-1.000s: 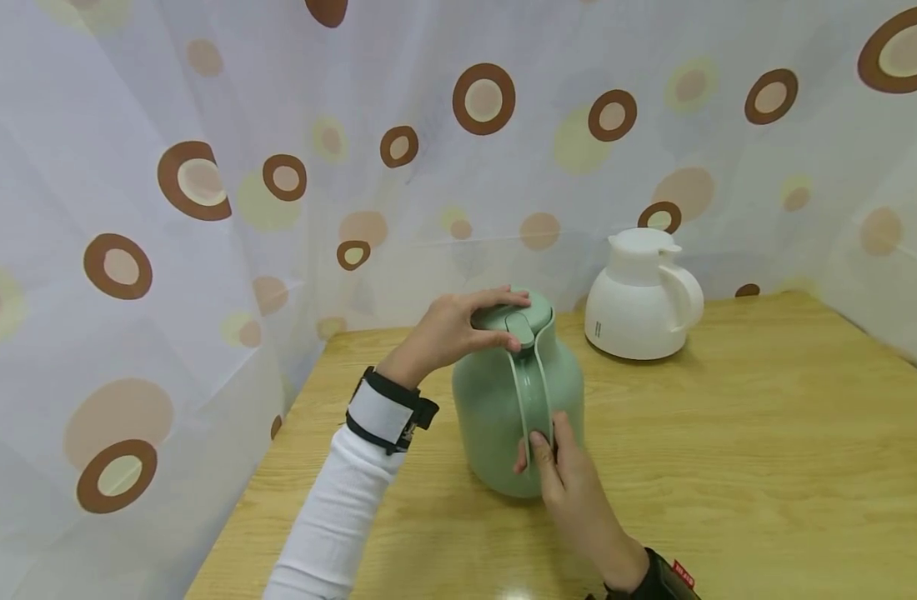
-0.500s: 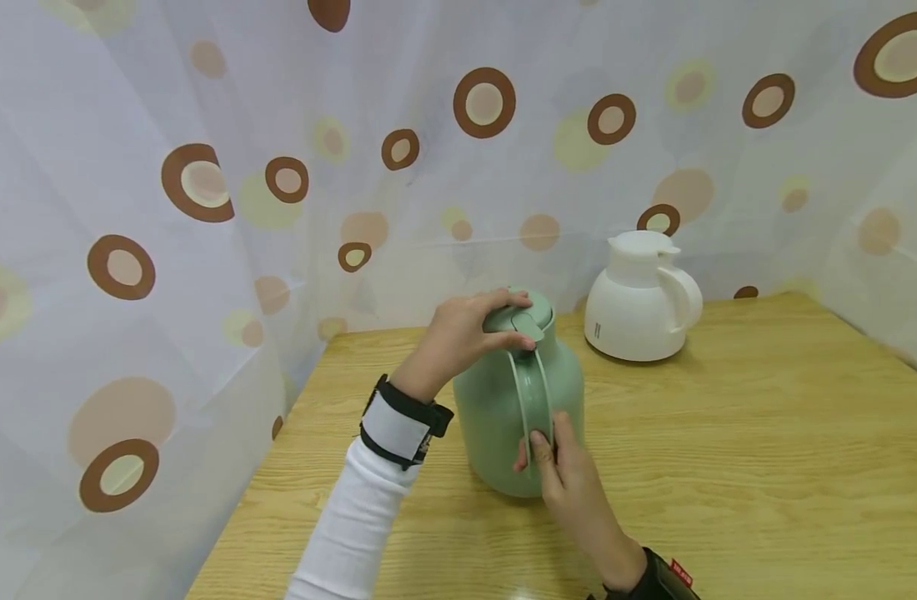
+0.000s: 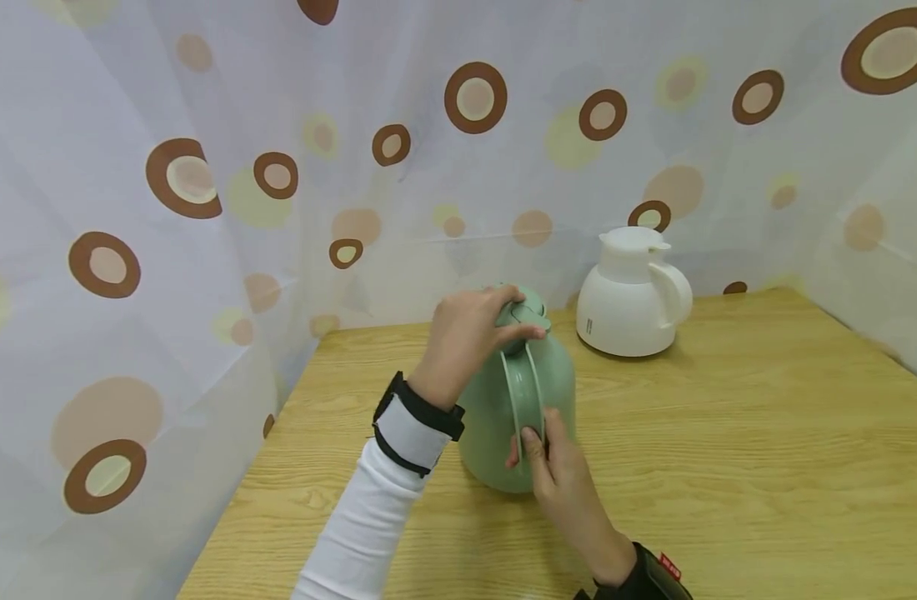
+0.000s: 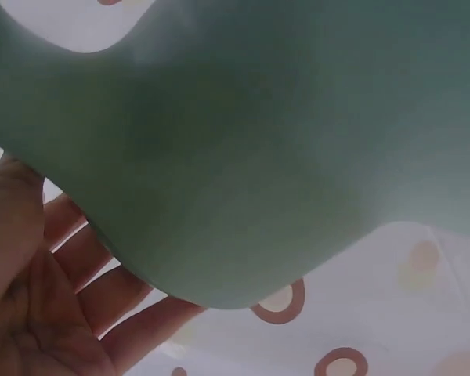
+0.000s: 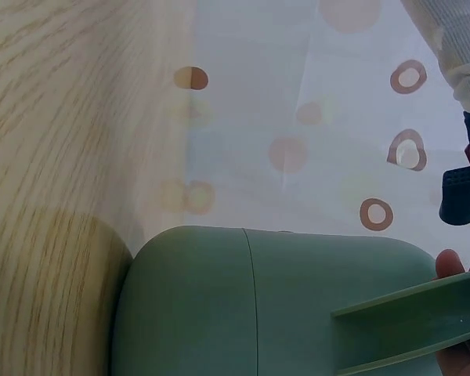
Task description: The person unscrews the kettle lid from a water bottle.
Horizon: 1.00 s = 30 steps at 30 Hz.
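Observation:
A pale green thermos jug (image 3: 486, 437) stands on the wooden table in the head view. My left hand (image 3: 462, 337) holds its round lid (image 3: 532, 297) from the left, thumb across the front by the lid's tab and fingers over the far side. Lower down, my right hand (image 3: 573, 493) grips the jug's handle (image 3: 527, 387), its thumb on the near face. The left wrist view has the jug (image 4: 243, 172) close up and dim, with the fingers (image 4: 113, 301) reaching behind it. In the right wrist view the jug (image 5: 219, 305) appears sideways, fingertips beside its handle (image 5: 411, 317).
Behind and to the right stands a white thermos jug (image 3: 629, 304), its lid on and its handle facing right. The wooden table (image 3: 729, 467) reaches a patterned curtain (image 3: 428, 192) at the back and sides.
My left hand has turned on top of the jug, and the lid's tab has swung to the right with it. The right hand keeps its hold on the handle. The view has shifted slightly.

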Each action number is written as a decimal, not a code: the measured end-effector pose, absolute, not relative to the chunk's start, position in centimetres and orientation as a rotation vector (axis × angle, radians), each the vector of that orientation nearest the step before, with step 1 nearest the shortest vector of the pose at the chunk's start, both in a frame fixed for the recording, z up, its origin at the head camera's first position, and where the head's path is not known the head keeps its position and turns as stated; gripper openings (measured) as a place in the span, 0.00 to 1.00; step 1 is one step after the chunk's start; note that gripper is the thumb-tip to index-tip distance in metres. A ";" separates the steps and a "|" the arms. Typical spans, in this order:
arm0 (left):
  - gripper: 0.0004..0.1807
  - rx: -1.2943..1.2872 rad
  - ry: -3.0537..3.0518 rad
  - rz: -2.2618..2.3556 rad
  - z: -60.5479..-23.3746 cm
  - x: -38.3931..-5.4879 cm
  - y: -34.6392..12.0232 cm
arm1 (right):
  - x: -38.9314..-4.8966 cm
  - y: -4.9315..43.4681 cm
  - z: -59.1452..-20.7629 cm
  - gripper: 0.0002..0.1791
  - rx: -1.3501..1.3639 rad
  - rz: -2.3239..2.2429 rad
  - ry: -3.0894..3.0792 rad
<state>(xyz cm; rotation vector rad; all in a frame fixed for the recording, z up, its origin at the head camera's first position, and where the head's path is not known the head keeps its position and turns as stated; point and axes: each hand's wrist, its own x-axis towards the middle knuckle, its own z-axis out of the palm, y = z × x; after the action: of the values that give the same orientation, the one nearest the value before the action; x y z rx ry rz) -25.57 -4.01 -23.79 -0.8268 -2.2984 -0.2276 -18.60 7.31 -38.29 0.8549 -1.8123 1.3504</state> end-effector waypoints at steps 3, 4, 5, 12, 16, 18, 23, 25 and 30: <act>0.26 -0.770 -2.267 -0.162 -23.8 -25.4 -3.5 | -18.4 7.2 -38.0 0.05 0.841 1.341 -1.819; 0.26 -0.747 -2.258 -0.144 -23.8 -25.3 -3.4 | -18.3 7.1 -37.7 0.06 0.835 1.337 -1.823; 0.25 -0.723 -2.249 -0.125 -23.8 -25.2 -3.2 | -18.1 7.1 -37.4 0.06 0.827 1.340 -1.829; 0.30 -0.569 -2.143 0.101 -24.0 -25.4 -1.9 | -16.3 6.6 -34.8 0.11 0.795 1.348 -1.861; 0.33 -0.576 -2.125 0.152 -23.8 -25.4 -2.2 | -16.3 6.6 -34.9 0.08 0.797 1.366 -1.846; 0.30 -0.627 -2.145 0.104 -23.7 -25.5 -2.7 | -16.6 6.7 -35.5 0.06 0.803 1.380 -1.829; 0.23 -0.852 -2.258 -0.148 -23.4 -26.1 -4.9 | -18.0 6.9 -37.7 0.03 0.807 1.385 -1.816; 0.20 -0.978 -2.304 -0.254 -23.3 -26.5 -5.8 | -18.4 7.0 -38.3 0.03 0.812 1.387 -1.806; 0.14 -1.307 -2.353 -0.549 -23.7 -27.6 -7.2 | -18.2 6.8 -38.2 0.03 0.821 1.412 -1.767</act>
<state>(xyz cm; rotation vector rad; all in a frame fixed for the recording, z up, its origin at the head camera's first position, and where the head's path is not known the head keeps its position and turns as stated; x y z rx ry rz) -27.57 -7.17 -23.69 -1.3067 -2.3534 -0.5489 -18.23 6.84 -38.17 0.8208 -1.7671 1.4125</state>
